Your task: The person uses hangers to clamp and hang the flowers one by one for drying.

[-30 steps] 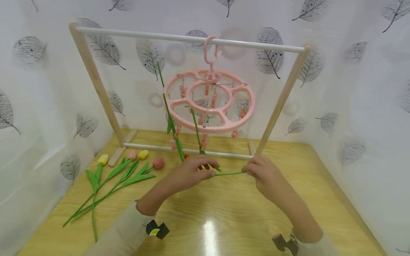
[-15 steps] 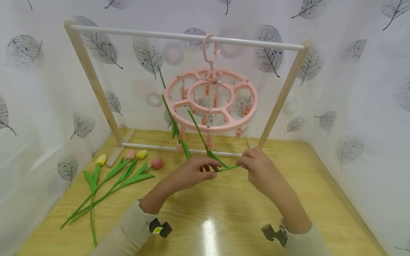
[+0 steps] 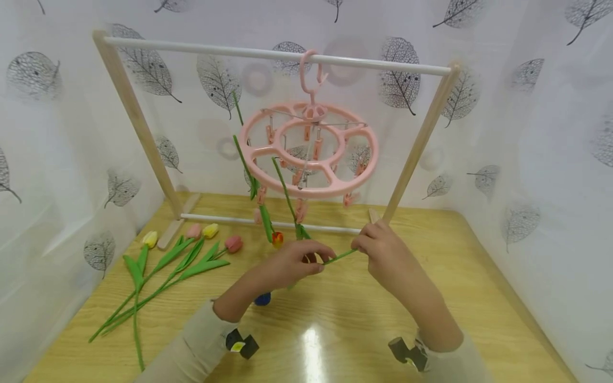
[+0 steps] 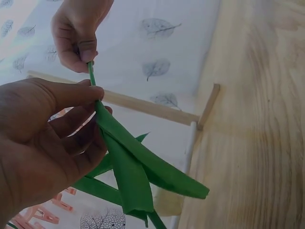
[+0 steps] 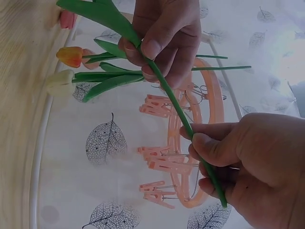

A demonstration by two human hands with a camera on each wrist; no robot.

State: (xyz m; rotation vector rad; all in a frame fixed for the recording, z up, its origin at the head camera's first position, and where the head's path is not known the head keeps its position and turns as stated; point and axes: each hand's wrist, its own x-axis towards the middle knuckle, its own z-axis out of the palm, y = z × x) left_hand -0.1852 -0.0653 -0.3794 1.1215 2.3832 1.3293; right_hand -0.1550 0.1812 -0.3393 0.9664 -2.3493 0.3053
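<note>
Between my two hands runs the green stem [image 5: 174,102] of an artificial tulip. My left hand [image 3: 294,260] pinches it just by the leaves [image 4: 131,162], while my right hand [image 3: 395,266] grips it near the bare end. A blue flower head [image 3: 262,299] shows beneath my left forearm, mostly hidden. Behind the hands a pink clip hanger [image 3: 351,186] hangs with several clips. Tulips hang from it heads down, stems poking upward; an orange-red one [image 3: 278,239] shows in the head view, and a whitish one [image 5: 61,82] in the right wrist view.
A wooden rack with a white top bar [image 3: 215,50] carries the hanger. Several yellow and pink tulips with crossed stems [image 3: 143,292] lie at the left of the wooden table [image 3: 479,298]. A leaf-printed curtain [image 3: 527,133] surrounds the table.
My right hand has shifted slightly up and left, and the stem between the hands is now tilted. The hanger has swung a little to the left. A blue flower head has come into view.
</note>
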